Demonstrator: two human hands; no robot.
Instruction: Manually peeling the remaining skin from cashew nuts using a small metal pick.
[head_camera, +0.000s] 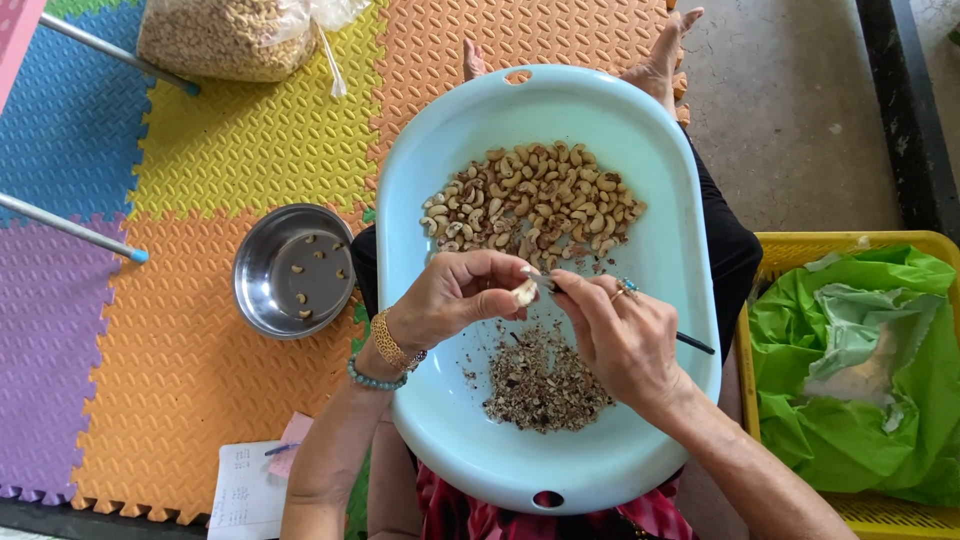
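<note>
Head view looks straight down on two hands meeting over a pale blue oval basin (650, 180) that rests across the person's lap. Left hand (455, 297) pinches a single pale cashew kernel (524, 292) between thumb and fingertips, and right hand (625, 335) is curled around a thin dark-handled tool (690, 342), its tip laid against the kernel. The step in hand looks like scraping the skin off one nut, about midway through that nut, since the kernel already shows pale. The next move, as I judge it, calls for a small turn of the kernel in the left fingers so an unscraped face meets the tip, with light pressure so the nut does not split. The kernel is too small to read its curve clearly; its long axis seems to run roughly up and down in the picture, one end toward the tool tip. The tool's long axis runs left to right, slightly downward to the right, tip pointing left. Beneath the hands lies a heap of brown skin flakes (540, 385); farther up the basin, a pile of unpeeled cashews (535, 205). Left of the basin a steel bowl (262, 300) holding a few kernels sits on coloured foam floor mats (180, 380), a clear bag of nuts (225, 38) lies beyond, and a yellow crate (900, 245) lined with green plastic stands to the right.
</note>
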